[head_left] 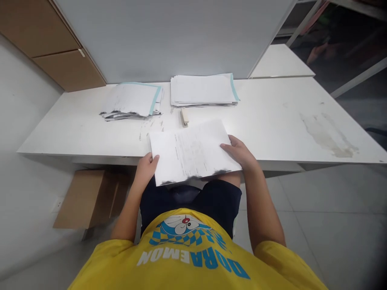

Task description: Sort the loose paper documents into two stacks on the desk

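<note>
I hold a printed white sheet or thin set of sheets (192,153) over the front edge of the white table (272,117). My left hand (146,167) grips its left edge, fingers curled under and thumb on top. My right hand (240,152) grips its right edge in the same way. The paper's near edge has a dark smudged band. A small beige stapler (184,117) lies on the table just beyond the paper.
Two stacks of papers with light blue borders lie at the back, a fanned stack (131,100) on the left and a neater stack (204,90) on the right. A cardboard box (87,197) sits under the table's left side. A grey partition stands behind.
</note>
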{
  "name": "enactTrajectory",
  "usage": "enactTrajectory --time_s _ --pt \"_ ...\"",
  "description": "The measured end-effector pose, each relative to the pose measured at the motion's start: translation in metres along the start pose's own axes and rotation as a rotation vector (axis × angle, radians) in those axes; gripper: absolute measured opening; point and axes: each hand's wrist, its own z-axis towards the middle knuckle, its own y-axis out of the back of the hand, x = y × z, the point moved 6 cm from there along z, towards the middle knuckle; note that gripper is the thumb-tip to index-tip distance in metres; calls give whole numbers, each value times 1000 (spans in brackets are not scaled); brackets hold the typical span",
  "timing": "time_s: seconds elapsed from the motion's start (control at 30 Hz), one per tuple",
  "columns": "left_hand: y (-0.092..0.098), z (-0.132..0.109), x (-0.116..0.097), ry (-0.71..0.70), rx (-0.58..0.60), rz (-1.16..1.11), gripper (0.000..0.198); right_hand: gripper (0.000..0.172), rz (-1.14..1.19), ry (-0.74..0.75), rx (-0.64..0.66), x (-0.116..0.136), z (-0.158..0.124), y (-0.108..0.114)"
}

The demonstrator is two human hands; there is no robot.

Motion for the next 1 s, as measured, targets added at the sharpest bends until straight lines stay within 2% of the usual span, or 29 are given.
enactTrajectory --time_s 0.17,0.27,0.37,0.47,0.6,0.73,0.8,0.9,1.0 --pt "1 23 -19 -88 17 243 45 49 -21 -49 4 -3 35 -1" --pt "-4 35 -23 -132 23 311 47 48 -22 -86 19 -8 40 1" --pt "-10 41 -23 -146 41 334 44 47 -27 -59 0 -10 40 9" --pt "-20 46 -26 -168 40 392 40 47 -56 -37 -57 -10 44 27" --pt "-34 58 -35 -184 -2 524 30 48 -135 -79 -138 -8 57 64" --pt "-55 80 -52 -339 -2 503 27 47 -214 -85 -217 -6 67 104" --pt "-66 94 -62 -412 2 487 27 47 -218 -96 -218 -11 67 115" --pt "-80 113 -83 -584 10 450 36 54 -195 -37 -166 -17 62 115" --pt "-91 121 -100 -781 32 418 49 65 -183 69 -138 -20 55 110"
